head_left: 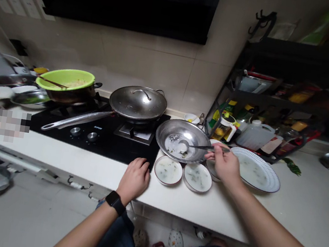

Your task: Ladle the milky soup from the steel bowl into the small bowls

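My right hand [224,162] is closed around the dark handle of a ladle [196,147]. The ladle's head is down inside a wide steel bowl [162,135] that has a little whitish liquid with green bits at its bottom. Two small bowls of milky soup, a left bowl [168,171] and a right bowl [197,178], stand in front of the steel bowl. Behind my right hand, another bowl is partly hidden. A large ribbed dish [273,181] of similar soup sits to the right. My left hand [136,179], wearing a watch, lies flat at the counter edge, holding nothing.
A lidded wok [138,105] with a long handle [78,121] reaching left stands on the black hob [108,146]. Farther left are a green basin [66,78] with chopsticks and a steel bowl [30,97]. A condiment rack [268,93] with bottles rises at the right.
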